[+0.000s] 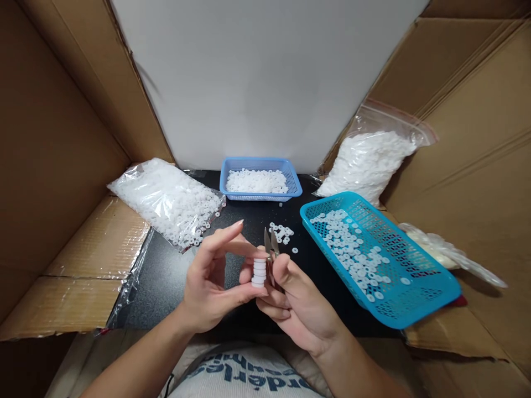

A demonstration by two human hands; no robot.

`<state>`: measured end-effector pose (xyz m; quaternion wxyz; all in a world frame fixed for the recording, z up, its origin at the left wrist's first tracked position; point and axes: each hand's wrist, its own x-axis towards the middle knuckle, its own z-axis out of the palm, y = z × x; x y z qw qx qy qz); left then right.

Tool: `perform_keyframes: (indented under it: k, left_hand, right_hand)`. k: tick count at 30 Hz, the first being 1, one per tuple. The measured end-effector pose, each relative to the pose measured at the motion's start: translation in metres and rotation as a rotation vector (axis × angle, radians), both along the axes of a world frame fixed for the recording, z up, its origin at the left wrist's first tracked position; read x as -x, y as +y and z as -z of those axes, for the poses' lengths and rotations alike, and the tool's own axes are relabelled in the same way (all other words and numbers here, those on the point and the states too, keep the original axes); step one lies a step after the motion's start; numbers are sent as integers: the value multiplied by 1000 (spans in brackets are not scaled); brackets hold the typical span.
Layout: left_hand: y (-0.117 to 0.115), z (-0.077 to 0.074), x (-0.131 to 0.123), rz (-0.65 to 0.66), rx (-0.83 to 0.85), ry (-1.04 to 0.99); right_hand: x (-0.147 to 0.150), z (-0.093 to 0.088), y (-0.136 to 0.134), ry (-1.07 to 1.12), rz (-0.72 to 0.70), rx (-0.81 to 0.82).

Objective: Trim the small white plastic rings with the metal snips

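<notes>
Between the thumb and fingers of my left hand (219,276) stands an upright stack of several white plastic discs (259,272), pinched from top and bottom. My right hand (298,298) is close beside it, closed around small metal scissors (271,246) whose blades point up and away from me, slightly apart. The scissors' handles are mostly hidden by my fingers. Just past my hands, a small pile of loose white discs (282,232) lies on the black tabletop (166,293).
A blue basket (263,197) with white pieces stands at the back. To the right is a larger turquoise basket (431,309) holding scattered discs. Clear bags of white pieces lie left (166,199) and back right (369,160). Cardboard walls (477,193) flank the table.
</notes>
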<state>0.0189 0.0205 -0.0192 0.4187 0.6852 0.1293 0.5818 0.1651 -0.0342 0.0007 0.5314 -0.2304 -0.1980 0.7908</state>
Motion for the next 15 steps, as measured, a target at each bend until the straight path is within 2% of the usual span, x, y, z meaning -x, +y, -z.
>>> perform_keyframes:
  k: [4,15]
  left_hand:
    - [1,-3,-1,31,47,-37]
    - [1,-1,-1,-5,0,-27]
  right_hand:
    - [-1,-1,0,-43,-19,10]
    - [3,2,1,-15,1,10]
